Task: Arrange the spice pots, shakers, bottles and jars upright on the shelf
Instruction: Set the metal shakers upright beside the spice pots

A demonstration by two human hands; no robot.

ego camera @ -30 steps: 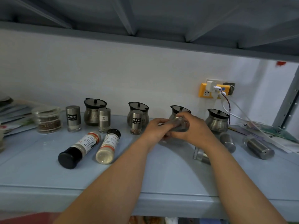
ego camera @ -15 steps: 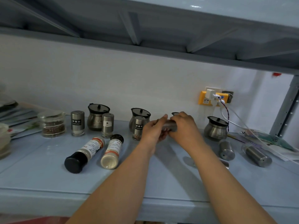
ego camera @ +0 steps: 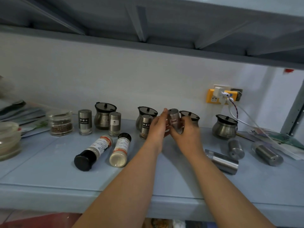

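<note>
My right hand [ego camera: 186, 134] grips a steel shaker [ego camera: 174, 120], held nearly upright above the blue shelf [ego camera: 49, 167], in front of a spice pot [ego camera: 190, 116]. My left hand [ego camera: 158, 127] rests against the shaker's left side with straight fingers. Three steel shakers [ego camera: 85, 121] [ego camera: 114, 123] [ego camera: 145, 125] stand upright by lidded spice pots [ego camera: 104, 115] [ego camera: 146, 112] [ego camera: 224, 127]. Two plastic bottles [ego camera: 93, 152] [ego camera: 120, 149] lie on their sides at centre left. Three steel shakers [ego camera: 222, 161] [ego camera: 235, 148] [ego camera: 266, 154] lie flat at right.
A glass jar of brown spice [ego camera: 60, 123] stands at left beside stacked clear containers [ego camera: 9, 140] and papers. A yellow wall socket [ego camera: 220, 96] with plugged cables sits at right, its wires trailing onto plastic bags [ego camera: 283, 139]. Another shelf hangs low overhead.
The shaker held sideways between both hands has been turned nearly upright. My left hand's fingers have straightened alongside it. The view has shifted back slightly.
</note>
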